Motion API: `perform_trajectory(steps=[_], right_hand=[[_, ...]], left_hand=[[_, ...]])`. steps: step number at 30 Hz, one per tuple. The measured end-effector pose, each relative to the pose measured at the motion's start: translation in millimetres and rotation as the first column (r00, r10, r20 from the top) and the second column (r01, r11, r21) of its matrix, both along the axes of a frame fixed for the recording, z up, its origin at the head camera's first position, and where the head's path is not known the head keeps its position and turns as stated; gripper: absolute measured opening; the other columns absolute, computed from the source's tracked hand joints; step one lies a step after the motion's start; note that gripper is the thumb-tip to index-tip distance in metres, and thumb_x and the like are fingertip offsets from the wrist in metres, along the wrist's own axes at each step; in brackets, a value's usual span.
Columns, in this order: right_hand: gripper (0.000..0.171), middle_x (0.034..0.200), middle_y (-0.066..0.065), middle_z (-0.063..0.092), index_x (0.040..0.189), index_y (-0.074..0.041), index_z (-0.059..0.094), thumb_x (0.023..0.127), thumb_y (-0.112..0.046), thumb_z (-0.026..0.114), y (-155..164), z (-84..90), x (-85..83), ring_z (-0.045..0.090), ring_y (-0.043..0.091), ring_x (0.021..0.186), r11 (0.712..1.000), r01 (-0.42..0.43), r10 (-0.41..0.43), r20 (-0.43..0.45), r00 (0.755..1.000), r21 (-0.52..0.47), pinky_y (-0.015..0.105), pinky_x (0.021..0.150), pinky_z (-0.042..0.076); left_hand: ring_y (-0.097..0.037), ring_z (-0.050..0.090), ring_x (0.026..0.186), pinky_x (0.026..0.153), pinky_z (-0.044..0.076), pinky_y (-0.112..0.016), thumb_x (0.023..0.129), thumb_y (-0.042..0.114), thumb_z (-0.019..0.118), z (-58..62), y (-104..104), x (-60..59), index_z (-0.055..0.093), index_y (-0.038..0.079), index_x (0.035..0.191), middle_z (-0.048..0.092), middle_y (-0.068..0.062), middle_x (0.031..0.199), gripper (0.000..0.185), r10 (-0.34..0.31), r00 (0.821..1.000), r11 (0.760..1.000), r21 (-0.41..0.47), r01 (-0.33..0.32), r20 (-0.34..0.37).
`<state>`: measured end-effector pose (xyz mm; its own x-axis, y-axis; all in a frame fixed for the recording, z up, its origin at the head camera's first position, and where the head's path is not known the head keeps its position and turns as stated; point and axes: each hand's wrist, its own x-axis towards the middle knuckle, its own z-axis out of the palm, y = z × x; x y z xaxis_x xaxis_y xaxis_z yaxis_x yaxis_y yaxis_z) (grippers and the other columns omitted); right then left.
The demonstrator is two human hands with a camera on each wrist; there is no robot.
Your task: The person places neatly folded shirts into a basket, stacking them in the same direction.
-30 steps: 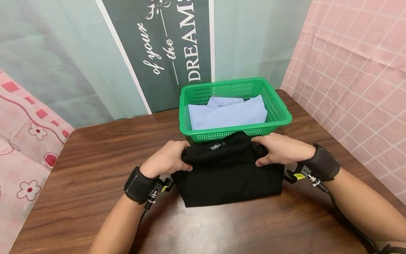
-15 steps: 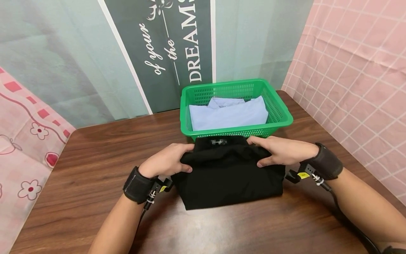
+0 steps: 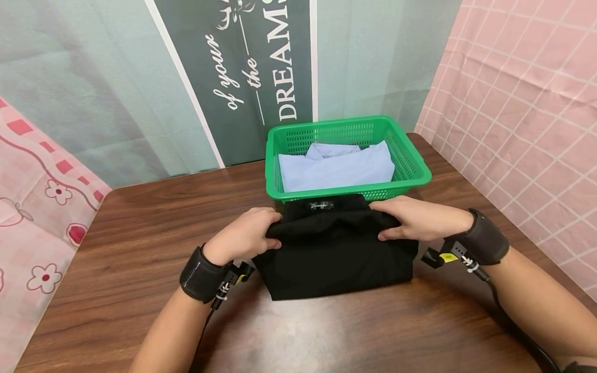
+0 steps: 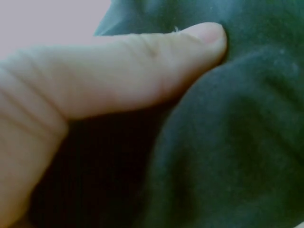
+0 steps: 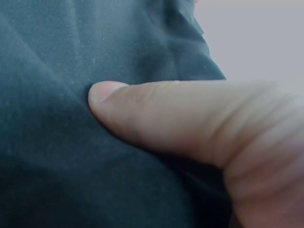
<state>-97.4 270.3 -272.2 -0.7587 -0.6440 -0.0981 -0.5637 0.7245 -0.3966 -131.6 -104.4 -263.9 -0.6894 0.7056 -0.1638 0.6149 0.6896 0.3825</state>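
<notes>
Wooden counter (image 3: 140,217), green basket (image 3: 415,171) behind. Left hand (image 3: 242,235) and right hand (image 3: 415,217) both grasp the folded black garment (image 3: 336,259), thumbs pressing in.

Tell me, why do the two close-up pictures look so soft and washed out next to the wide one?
Head view: sharp, evenly lit, a pale sheen on the wooden table. Left wrist view: the left hand fills the frame, blurred, against the black garment. Right wrist view: the right hand likewise blurred, the fabric looking bluish-grey.

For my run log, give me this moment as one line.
left hand: grips black folded garment | right hand: grips same | garment far edge at green basket | blue shirt in basket
</notes>
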Motion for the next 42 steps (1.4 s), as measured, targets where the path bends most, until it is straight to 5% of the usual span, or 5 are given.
perform_trajectory(steps=[5,13,20,34,42], right_hand=[[0.050,0.108,-0.006,0.069,0.136,-0.001,0.062,0.098,-0.029,0.077,-0.8,-0.3,-0.4,0.062,0.006,0.094,1.000,0.012,-0.012,0.023,1.000,0.021,0.028,0.082,0.055],[0.061,0.146,0.009,0.064,0.151,0.000,0.053,0.099,-0.023,0.076,6.0,1.1,4.4,0.064,0.024,0.130,0.998,-0.058,0.057,-0.022,0.998,-0.039,0.044,0.104,0.056],[0.041,0.114,-0.015,0.062,0.131,-0.018,0.063,0.094,-0.011,0.080,9.0,2.1,1.3,0.058,0.001,0.107,0.982,-0.148,0.122,-0.211,0.970,-0.116,0.025,0.091,0.054],[0.049,0.135,0.010,0.055,0.130,-0.004,0.059,0.088,-0.009,0.085,1.2,9.1,7.2,0.059,0.023,0.115,0.995,0.056,-0.084,-0.388,0.918,-0.083,0.038,0.086,0.054],[0.033,0.140,0.014,0.057,0.117,-0.006,0.062,0.091,-0.010,0.083,0.6,10.4,6.3,0.062,0.026,0.115,0.995,0.095,-0.100,-0.310,0.945,-0.033,0.041,0.089,0.054]], left_hand=[[-0.018,0.058,0.093,0.080,0.051,-0.034,0.093,0.009,0.080,2.5,1.1,4.3,0.069,0.009,0.111,0.061,-0.003,0.101,0.022,-0.022,1.000,1.000,0.005,0.022,-0.020],[-0.018,0.056,0.093,0.081,0.049,-0.035,0.094,0.011,0.080,7.3,-1.8,8.6,0.059,0.015,0.107,0.057,-0.001,0.101,0.026,-0.071,0.994,0.996,0.041,0.074,-0.082],[-0.014,0.054,0.082,0.071,0.048,-0.030,0.090,0.012,0.084,15.9,-7.0,12.2,0.068,0.015,0.102,0.055,0.001,0.093,0.020,-0.057,0.982,0.992,0.097,0.076,-0.182],[-0.021,0.065,0.072,0.063,0.053,-0.034,0.092,0.009,0.082,2.2,3.1,6.3,0.069,0.007,0.099,0.061,-0.012,0.131,0.015,0.092,0.926,0.984,0.177,-0.028,-0.365],[-0.037,0.065,0.133,0.094,0.059,-0.060,0.094,0.006,0.078,-5.5,6.2,1.4,0.073,0.008,0.126,0.048,-0.022,0.160,0.033,0.078,0.952,0.983,0.181,-0.024,-0.296]])
